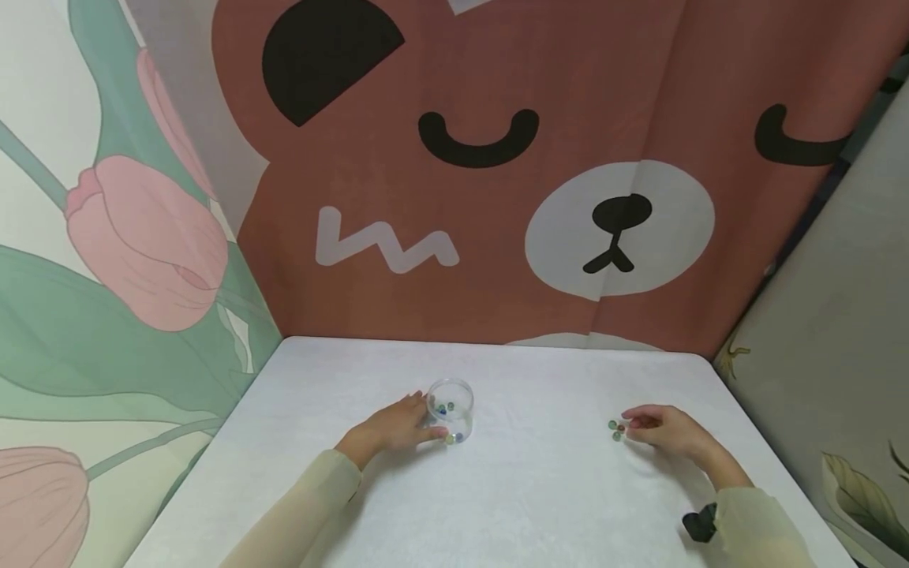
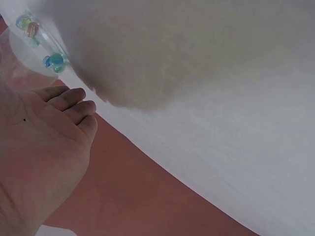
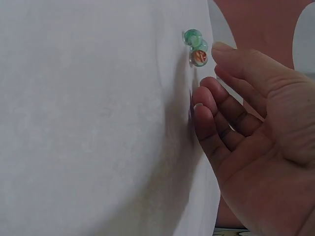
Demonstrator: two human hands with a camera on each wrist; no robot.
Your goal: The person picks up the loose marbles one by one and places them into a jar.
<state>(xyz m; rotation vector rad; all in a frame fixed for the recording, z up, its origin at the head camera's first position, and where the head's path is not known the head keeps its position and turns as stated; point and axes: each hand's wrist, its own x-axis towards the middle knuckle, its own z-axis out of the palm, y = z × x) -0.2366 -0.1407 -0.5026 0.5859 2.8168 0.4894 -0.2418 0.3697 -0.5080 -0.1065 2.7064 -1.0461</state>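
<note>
A clear round container (image 1: 466,418) stands left of centre on the table, with several glass marbles (image 1: 450,406) inside. My left hand (image 1: 398,426) holds it from its left side, thumb in front and fingers behind. In the left wrist view, marbles (image 2: 57,59) show through the clear wall beyond the fingers. To the right, a small cluster of loose marbles lies on the cloth: green marbles (image 1: 613,425) and a red-orange marble (image 3: 199,58). My right hand (image 1: 671,430) is right beside this cluster, thumb and fingers bent and apart, nothing seen between them.
A white cloth covers the table (image 1: 525,489). Behind it hangs a brown curtain (image 1: 497,308) with a bear print. Flower-patterned fabric (image 1: 142,237) borders the left, and a grey fabric (image 1: 817,315) the right. A black object (image 1: 699,524) sits by the right sleeve.
</note>
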